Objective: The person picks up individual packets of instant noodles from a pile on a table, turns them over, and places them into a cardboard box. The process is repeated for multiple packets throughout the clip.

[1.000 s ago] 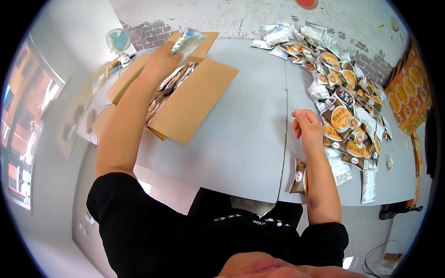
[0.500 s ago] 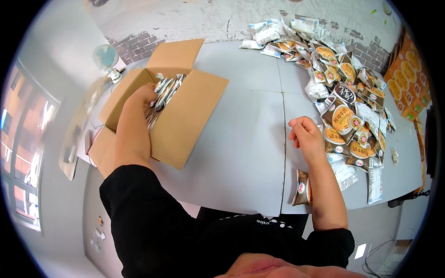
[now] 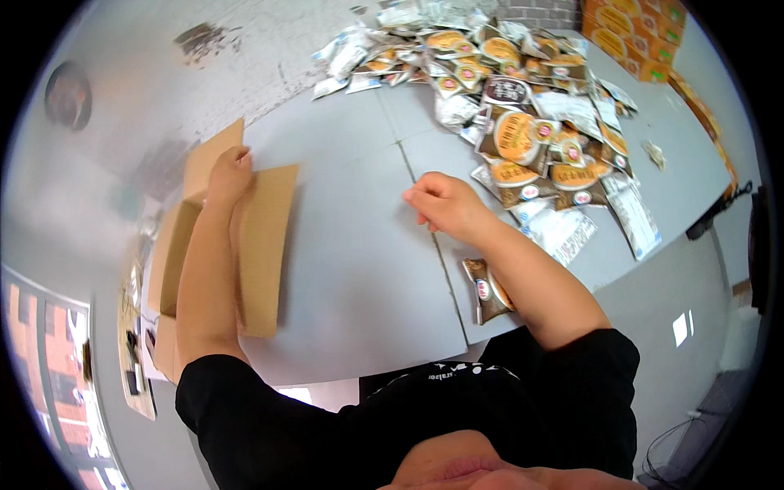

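The person's left hand (image 3: 230, 173) rests on the top of a brown cardboard box (image 3: 263, 245) that sits at the left edge of the grey bench (image 3: 351, 269), with the forearm lying along the box's opening. Its fingers curl over the edge where 2 flaps meet, clamped on the cardboard; the box's inside is hidden by the arm and flaps. The right hand (image 3: 441, 206) hovers low over the middle of the bench, just beside a seam between 2 bench panels, with its fingers loosely bent and drawn close together, holding nothing that can be seen. Just to the right of that hand begins a big heap of snack packets (image 3: 523, 139), silver, brown and orange, spreading toward the far right corner of the bench. A single brown packet (image 3: 486, 290) lies apart from the heap at the near bench edge, beside the right forearm. At the far right stands an orange printed carton (image 3: 629, 33). The person wears a black top (image 3: 408, 416).
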The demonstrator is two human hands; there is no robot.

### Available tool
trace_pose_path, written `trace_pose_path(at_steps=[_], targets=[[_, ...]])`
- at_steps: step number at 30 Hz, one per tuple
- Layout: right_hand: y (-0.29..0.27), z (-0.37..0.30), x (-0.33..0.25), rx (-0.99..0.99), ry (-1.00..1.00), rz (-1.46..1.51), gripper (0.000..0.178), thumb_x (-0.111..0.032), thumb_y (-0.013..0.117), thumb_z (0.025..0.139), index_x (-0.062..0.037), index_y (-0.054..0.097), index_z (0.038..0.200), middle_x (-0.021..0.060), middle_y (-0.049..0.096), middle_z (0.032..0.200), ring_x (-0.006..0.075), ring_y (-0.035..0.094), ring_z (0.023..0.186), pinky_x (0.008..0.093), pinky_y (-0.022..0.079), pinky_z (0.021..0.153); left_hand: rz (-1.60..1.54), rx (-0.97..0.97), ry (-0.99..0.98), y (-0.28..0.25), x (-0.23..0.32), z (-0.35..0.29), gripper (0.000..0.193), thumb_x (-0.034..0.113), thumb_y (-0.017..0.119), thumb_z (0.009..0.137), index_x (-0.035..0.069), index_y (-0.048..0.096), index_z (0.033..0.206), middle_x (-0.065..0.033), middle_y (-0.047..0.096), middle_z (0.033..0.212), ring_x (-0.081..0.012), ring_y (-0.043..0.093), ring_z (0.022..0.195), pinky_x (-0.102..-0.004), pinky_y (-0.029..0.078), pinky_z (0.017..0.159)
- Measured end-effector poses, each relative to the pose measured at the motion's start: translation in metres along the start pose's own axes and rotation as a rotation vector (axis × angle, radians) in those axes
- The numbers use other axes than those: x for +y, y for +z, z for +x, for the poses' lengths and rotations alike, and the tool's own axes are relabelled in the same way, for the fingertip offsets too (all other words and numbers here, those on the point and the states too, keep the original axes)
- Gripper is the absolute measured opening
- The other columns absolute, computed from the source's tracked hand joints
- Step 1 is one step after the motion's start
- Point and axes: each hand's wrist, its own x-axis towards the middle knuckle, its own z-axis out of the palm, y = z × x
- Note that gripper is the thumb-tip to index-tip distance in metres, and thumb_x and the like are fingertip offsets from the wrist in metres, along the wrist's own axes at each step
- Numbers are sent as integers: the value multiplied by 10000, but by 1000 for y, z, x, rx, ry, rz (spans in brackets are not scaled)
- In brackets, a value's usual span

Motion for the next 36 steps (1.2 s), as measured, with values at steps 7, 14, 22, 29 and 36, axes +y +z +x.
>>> trace_pose_path(at_steps=[7,14,22,29,36], targets=[[-6,2,5,22,-118,-165,304,-318,625,878,-27,602,795,119,658,737,224,622,662,368,489,644,-119,-193,742,117,222,5,453,324,648,869,88,584,1250,-142,542,1320,-303,490,1239,-374,397,1038],[-4,4,21,-49,-504,-200,308,-218,677,861,-45,652,1115,122,665,1064,230,599,993,369,485,840,184,-541,964,167,383,-52,1166,721,689,658,97,200,1513,-173,160,1572,-354,164,1448,-468,239,1149],[-2,5,26,-313,-373,-432,278,-244,582,895,-86,662,1109,134,649,1163,278,599,1019,370,462,898,-13,-499,880,183,357,-56,1073,701,625,754,56,210,1505,-193,240,1542,-321,209,1439,-403,252,1147],[-2,-5,19,-434,-446,-635,286,-265,618,866,-39,682,1029,160,682,1032,297,625,924,381,485,836,-222,-486,468,169,317,-65,869,610,618,812,48,394,1435,-227,528,1335,-313,533,1221,-376,417,998],[-12,0,4,-322,-129,-610,307,-349,591,864,-62,700,874,111,693,791,257,656,747,370,501,736,-1520,-152,-506,166,227,-49,555,477,420,946,7,516,1225,-145,628,1134,-315,581,1089,-498,451,920]])
